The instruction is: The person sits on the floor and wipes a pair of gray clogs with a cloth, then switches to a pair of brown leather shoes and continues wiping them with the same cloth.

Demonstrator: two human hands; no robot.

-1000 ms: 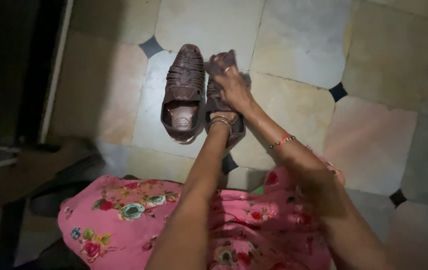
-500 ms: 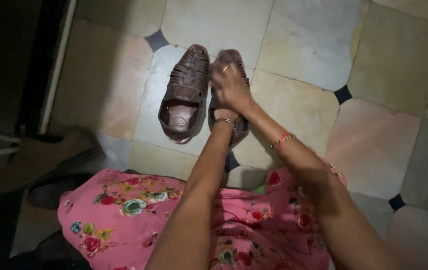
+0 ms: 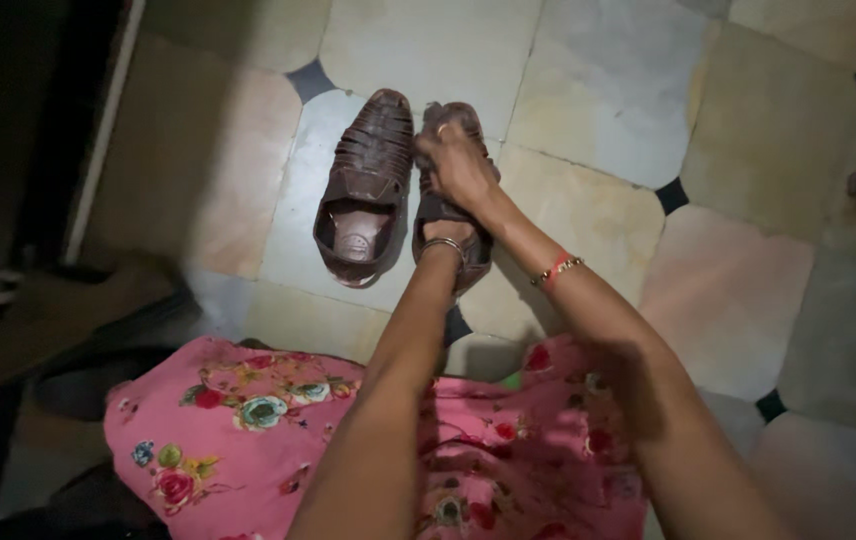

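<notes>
A pair of brown woven leather shoes stands on the tiled floor ahead of me. The left shoe [image 3: 363,190] is untouched, its opening toward me. My left hand [image 3: 446,232] grips the heel end of the right shoe [image 3: 472,262], and its fingers are mostly hidden under my other wrist. My right hand [image 3: 458,165] presses down on that shoe's upper, with a dark rag [image 3: 436,113] bunched under its fingers. Both wrists wear bangles.
My pink floral garment [image 3: 268,420] fills the foreground. A tan shoe [image 3: 68,310] and a dark shoe [image 3: 88,385] lie in shadow at the left, beside a dark door frame [image 3: 98,130]. Pale stone tiles [image 3: 598,100] with small black insets spread to the right.
My right hand has rubbed the rag over the right shoe, from the toe tip back onto the upper. My left hand has kept its hold on the heel.
</notes>
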